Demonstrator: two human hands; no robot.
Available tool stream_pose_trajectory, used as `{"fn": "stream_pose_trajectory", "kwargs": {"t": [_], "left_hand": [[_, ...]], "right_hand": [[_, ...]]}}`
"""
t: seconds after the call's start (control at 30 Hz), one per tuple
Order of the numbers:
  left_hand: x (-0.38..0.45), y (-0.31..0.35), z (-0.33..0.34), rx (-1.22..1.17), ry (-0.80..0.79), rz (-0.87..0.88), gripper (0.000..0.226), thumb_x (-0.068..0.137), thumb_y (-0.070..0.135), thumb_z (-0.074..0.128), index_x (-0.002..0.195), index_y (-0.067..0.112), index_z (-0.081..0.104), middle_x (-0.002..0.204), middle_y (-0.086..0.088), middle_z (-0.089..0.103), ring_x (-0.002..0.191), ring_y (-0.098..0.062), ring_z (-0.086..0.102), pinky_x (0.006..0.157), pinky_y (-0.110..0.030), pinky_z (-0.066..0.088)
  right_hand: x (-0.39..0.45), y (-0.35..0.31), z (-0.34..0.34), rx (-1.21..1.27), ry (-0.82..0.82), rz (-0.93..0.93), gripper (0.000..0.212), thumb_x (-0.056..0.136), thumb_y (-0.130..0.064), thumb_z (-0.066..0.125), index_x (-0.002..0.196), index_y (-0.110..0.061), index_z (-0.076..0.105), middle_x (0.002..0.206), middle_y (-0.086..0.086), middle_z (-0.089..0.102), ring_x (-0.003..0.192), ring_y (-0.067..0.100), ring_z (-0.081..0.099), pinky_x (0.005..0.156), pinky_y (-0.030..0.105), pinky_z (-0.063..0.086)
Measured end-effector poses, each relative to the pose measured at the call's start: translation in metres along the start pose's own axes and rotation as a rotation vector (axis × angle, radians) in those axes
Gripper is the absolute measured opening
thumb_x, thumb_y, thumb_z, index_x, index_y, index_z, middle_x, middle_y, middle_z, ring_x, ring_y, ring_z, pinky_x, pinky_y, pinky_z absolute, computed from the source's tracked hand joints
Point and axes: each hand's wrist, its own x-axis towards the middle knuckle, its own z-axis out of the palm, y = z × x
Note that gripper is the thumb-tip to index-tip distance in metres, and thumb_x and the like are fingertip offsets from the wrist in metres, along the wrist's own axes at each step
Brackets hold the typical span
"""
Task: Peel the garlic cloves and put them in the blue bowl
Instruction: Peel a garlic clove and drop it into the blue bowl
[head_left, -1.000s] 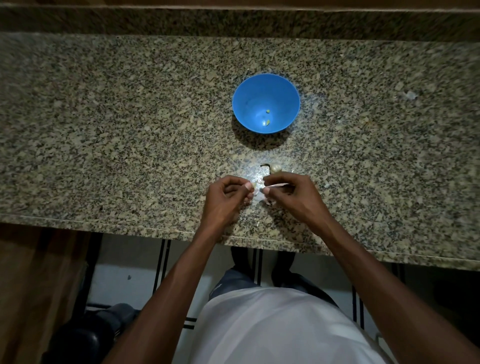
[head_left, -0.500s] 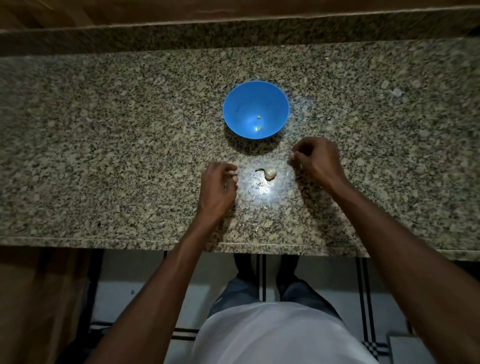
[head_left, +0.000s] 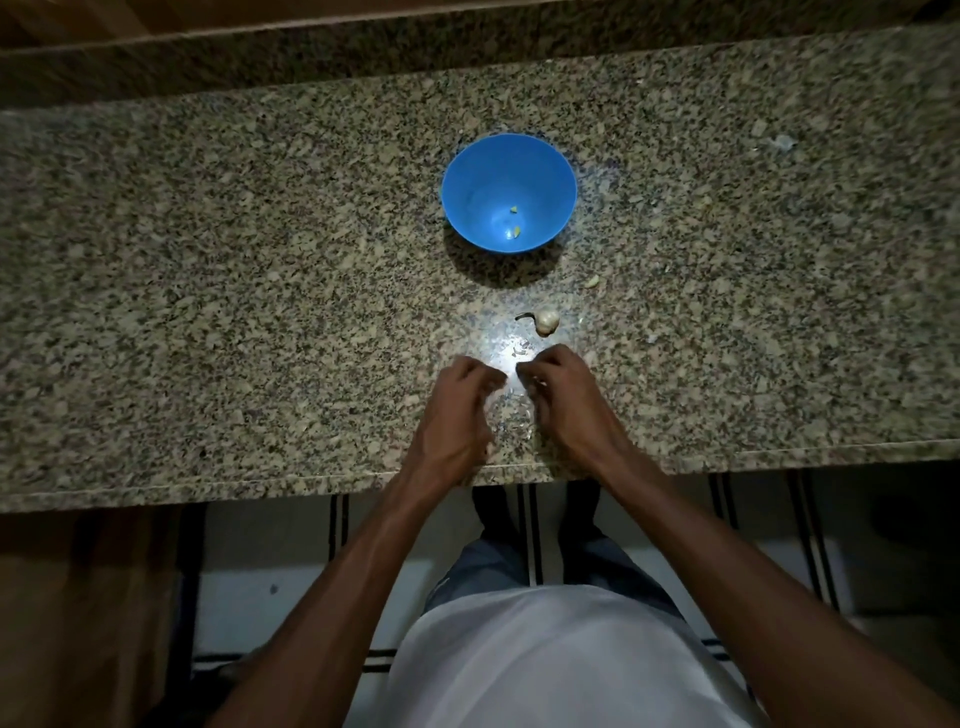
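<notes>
Countertop (head_left: 260, 260): garlic (head_left: 546, 321) beyond right hand (head_left: 558, 395)

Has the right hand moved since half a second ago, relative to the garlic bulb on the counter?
Yes. The right hand was beside and to the right of the garlic bulb; now it sits nearer the counter's front edge, below the bulb, close to the left hand.

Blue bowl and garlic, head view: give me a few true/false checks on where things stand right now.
1. The blue bowl is upright on the granite counter. True.
2. The bowl is full of cloves. False: only two small yellowish bits lie in it.
3. The garlic bulb lies between the bowl and the hands. True.
4. The right hand is over the bowl. False: it is near the counter's front edge, beside the left hand.
</notes>
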Motion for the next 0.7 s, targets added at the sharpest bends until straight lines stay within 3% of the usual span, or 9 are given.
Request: {"fn": "stream_pose_trajectory", "kwargs": {"t": [0.07,0.13,0.23,0.3,0.43,0.5,0.57,0.63,0.7], "left_hand": [[0.0,-0.002,-0.012,-0.001,0.117,-0.097,0.041,0.091,-0.015,0.051,0.12,0.008,0.069,0.115,0.001,0.054,0.11,-0.015,0.05,0.09,-0.012,0.042],[0.01,-0.008,-0.022,0.066,0.19,-0.155,0.046,0.092,-0.014,0.052,0.129,0.009,0.065,0.124,-0.004,0.054,0.119,-0.019,0.044,0.097,-0.023,0.043],[0.023,-0.016,-0.026,0.194,0.098,-0.198,0.063,0.082,-0.013,0.054,0.142,0.009,0.054,0.14,-0.014,0.046,0.126,-0.03,0.037,0.102,-0.042,0.042],[0.02,-0.01,-0.021,0.255,0.017,-0.175,0.069,0.077,-0.013,0.056,0.142,0.008,0.052,0.143,-0.016,0.042,0.127,-0.033,0.036,0.102,-0.045,0.043],[-0.011,0.006,0.0,0.093,-0.115,-0.001,0.063,0.078,-0.018,0.053,0.136,0.006,0.057,0.131,-0.01,0.046,0.121,-0.026,0.042,0.098,-0.039,0.048],[-0.023,0.006,0.003,-0.019,-0.043,-0.011,0.057,0.084,-0.019,0.051,0.136,0.004,0.059,0.127,-0.008,0.051,0.119,-0.023,0.047,0.1,-0.025,0.045],[-0.028,0.003,-0.005,-0.028,0.121,-0.081,0.053,0.09,-0.019,0.049,0.137,0.004,0.061,0.127,-0.008,0.054,0.12,-0.02,0.047,0.097,-0.009,0.036],[-0.028,-0.006,-0.014,0.039,0.239,-0.171,0.055,0.088,-0.017,0.051,0.138,0.006,0.06,0.129,-0.008,0.053,0.122,-0.019,0.041,0.094,-0.011,0.034],[-0.025,-0.014,-0.018,0.118,0.242,-0.27,0.061,0.083,-0.015,0.054,0.14,0.006,0.057,0.135,-0.013,0.049,0.126,-0.025,0.038,0.096,-0.022,0.034]], "right_hand": [[-0.002,-0.008,0.002,-0.014,-0.029,-0.007,0.025,0.09,0.013,0.058,0.102,-0.003,0.074,0.103,0.009,0.057,0.094,0.026,0.057,0.075,0.039,0.051],[0.001,-0.009,-0.002,-0.026,-0.01,0.002,0.022,0.09,0.012,0.057,0.1,-0.001,0.073,0.102,0.011,0.058,0.091,0.024,0.055,0.074,0.039,0.049],[0.013,0.002,-0.006,-0.127,0.084,0.06,0.017,0.08,0.015,0.059,0.082,0.0,0.067,0.09,0.01,0.054,0.081,0.023,0.052,0.066,0.046,0.051],[0.014,0.002,-0.001,-0.167,0.093,0.056,0.018,0.078,0.014,0.062,0.081,-0.003,0.066,0.091,0.008,0.052,0.081,0.024,0.05,0.065,0.045,0.051],[-0.012,-0.018,0.009,-0.1,-0.01,-0.026,0.012,0.097,-0.007,0.062,0.106,-0.007,0.069,0.11,0.012,0.06,0.093,0.031,0.058,0.075,0.04,0.051],[-0.021,-0.016,0.002,-0.084,-0.01,-0.028,0.035,0.093,0.008,0.064,0.126,-0.002,0.069,0.12,0.014,0.059,0.101,0.026,0.059,0.082,0.027,0.048],[-0.028,-0.007,-0.014,-0.035,0.068,0.079,0.039,0.095,0.013,0.058,0.132,0.004,0.066,0.119,0.015,0.059,0.097,0.017,0.056,0.082,0.009,0.041],[-0.031,0.005,-0.021,-0.042,0.114,0.148,0.035,0.096,0.015,0.052,0.126,0.008,0.068,0.116,0.016,0.058,0.094,0.017,0.055,0.075,0.003,0.039],[-0.033,0.01,-0.012,-0.057,0.099,0.195,0.028,0.095,0.013,0.049,0.117,0.011,0.066,0.112,0.013,0.053,0.097,0.026,0.055,0.071,0.011,0.043]]}}
